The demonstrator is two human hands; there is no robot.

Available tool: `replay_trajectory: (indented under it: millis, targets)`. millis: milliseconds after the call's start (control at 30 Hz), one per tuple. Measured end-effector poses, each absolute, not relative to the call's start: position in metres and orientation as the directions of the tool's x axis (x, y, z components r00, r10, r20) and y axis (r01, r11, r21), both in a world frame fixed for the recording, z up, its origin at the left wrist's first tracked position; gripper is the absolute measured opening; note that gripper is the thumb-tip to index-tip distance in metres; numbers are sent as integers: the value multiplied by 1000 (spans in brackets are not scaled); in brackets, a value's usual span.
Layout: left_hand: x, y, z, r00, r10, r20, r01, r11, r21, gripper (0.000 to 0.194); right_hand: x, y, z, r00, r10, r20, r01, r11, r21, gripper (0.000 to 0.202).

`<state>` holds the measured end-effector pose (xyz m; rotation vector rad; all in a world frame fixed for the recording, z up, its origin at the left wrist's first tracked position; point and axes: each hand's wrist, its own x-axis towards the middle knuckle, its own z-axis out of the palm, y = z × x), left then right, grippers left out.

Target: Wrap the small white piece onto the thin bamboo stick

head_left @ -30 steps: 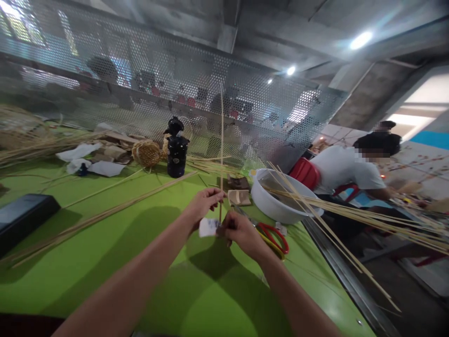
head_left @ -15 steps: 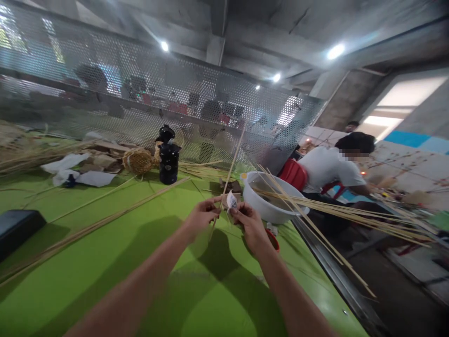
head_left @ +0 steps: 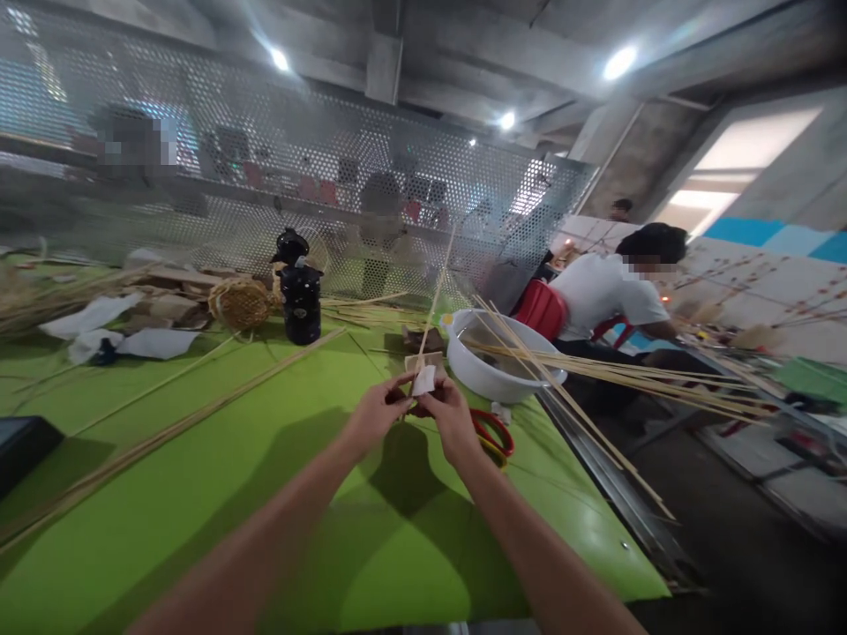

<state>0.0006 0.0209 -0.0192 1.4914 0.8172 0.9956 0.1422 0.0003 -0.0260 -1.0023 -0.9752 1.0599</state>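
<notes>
Carefully, I pinched the thin pale strip (head_left: 435, 302) between the thumb and fingers of my left hand (head_left: 378, 413); the fingers of my right hand (head_left: 451, 416) closed on the lower edge of a white paper tag (head_left: 424, 380); my hands were close together above the middle of the green tabletop (head_left: 410, 564). The strip was long, narrow and straight, tan in colour; it rose from my fingers and leaned a little to the right, its upper part standing out against the perforated metal screen (head_left: 344, 168); its lower end was partly hidden by my hand. The tag was small and creased, bright against the strip; whatever was printed on it was too small to read. The black bottle (head_left: 302, 306) carried white specks and a small round mark on its front, which I could not make out either; a woven straw piece (head_left: 239, 305) lay just beside it, to the left. Red and yellow loop handles (head_left: 508, 437) lay beside my right wrist; beyond them stood a white basin (head_left: 493, 381), with a bundle of long strips (head_left: 635, 381) resting across its rim; past it a person in a white shirt (head_left: 595, 295) bent forward.
</notes>
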Motion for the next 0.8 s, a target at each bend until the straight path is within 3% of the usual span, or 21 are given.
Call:
replay_trajectory:
  millis: [233,433,633,800]
  targets:
    - [-2,24,-23,367,915,168,158,-239,958,57,146,2,-31,120,993,16,-264,47,-963,26]
    - [-2,18,-14,350,928,125,266,-227,937,55,145,2,-33,78,996,41,-334,65,-940,30]
    - [-1,17,-17,386,898,209,187,-299,936,51,143,0,-32,67,994,86,-309,102,-945,29]
    - [1,17,-16,428,895,123,22,-147,989,52,140,-2,-32,111,988,105,-249,130,-960,28]
